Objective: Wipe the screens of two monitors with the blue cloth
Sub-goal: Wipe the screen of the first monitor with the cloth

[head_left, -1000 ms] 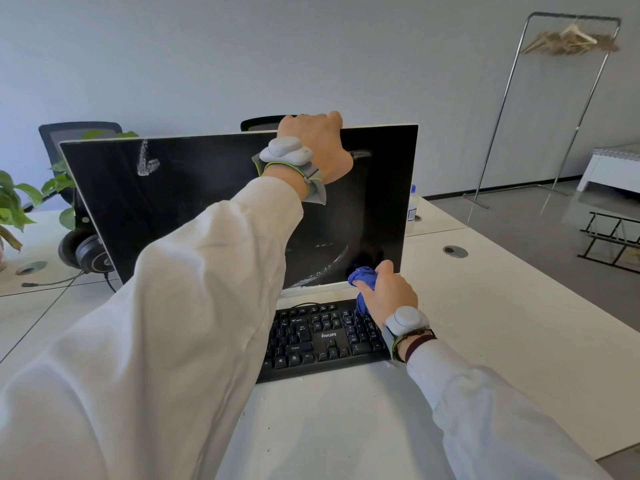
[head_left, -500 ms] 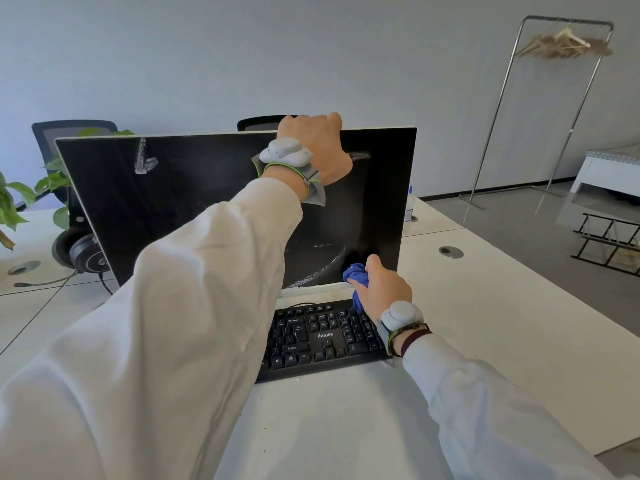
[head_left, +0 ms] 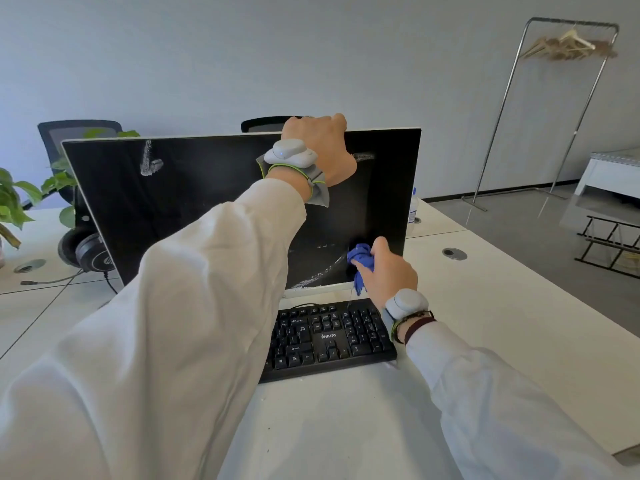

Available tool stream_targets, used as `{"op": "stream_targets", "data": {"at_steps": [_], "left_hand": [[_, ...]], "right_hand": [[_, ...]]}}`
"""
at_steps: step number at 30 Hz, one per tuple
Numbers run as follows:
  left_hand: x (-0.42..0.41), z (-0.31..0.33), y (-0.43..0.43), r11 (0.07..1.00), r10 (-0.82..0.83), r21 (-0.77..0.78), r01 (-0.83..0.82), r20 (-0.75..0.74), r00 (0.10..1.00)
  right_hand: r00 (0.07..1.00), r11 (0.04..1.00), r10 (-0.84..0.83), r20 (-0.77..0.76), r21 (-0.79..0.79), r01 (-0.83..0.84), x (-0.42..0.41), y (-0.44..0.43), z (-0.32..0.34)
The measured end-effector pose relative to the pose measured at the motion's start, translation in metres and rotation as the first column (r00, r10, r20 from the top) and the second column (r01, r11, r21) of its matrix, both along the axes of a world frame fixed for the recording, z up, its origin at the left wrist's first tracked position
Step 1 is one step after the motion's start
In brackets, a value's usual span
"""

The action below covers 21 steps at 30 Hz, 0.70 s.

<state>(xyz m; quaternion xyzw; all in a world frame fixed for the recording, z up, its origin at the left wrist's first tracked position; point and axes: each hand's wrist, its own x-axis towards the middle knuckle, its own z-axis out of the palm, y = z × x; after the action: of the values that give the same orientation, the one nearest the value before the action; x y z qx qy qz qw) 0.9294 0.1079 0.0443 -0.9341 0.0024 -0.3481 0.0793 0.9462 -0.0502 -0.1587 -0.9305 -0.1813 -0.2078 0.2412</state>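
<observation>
While the left hand (head_left: 320, 147) hooks its fingers over the top edge of the monitor (head_left: 207, 202), the right hand (head_left: 386, 271) has the blue cloth (head_left: 360, 261) bunched in its fingers, pressed against the lower right of the dark screen. White smears show upper left and near the cloth. Black Philips keyboard (head_left: 329, 337) sits just in front on the white desk (head_left: 502, 323), with a headset (head_left: 86, 251) off to the left.

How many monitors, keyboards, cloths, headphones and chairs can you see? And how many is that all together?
monitor: 1
keyboard: 1
blue cloth: 1
headphones: 1 pair
office chairs: 2
Total: 6
</observation>
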Motion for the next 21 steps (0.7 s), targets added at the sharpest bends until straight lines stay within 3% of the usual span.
{"op": "stream_targets", "data": {"at_steps": [6,13,21], "left_hand": [[-0.003,0.000,-0.005,0.999,0.038,0.009,-0.038,-0.021,0.999],[-0.008,0.004,0.002,1.000,0.000,-0.023,0.000,-0.027,1.000],[-0.011,0.006,-0.005,0.999,-0.001,-0.036,-0.001,-0.068,0.998]], "right_hand": [[0.995,0.995,-0.008,-0.099,-0.100,-0.002,-0.005,0.000,-0.020],[0.998,0.999,-0.038,0.056,0.029,0.036,0.006,0.000,0.037],[1.000,0.998,-0.022,-0.021,0.052,0.024,0.000,-0.001,0.010]]}}
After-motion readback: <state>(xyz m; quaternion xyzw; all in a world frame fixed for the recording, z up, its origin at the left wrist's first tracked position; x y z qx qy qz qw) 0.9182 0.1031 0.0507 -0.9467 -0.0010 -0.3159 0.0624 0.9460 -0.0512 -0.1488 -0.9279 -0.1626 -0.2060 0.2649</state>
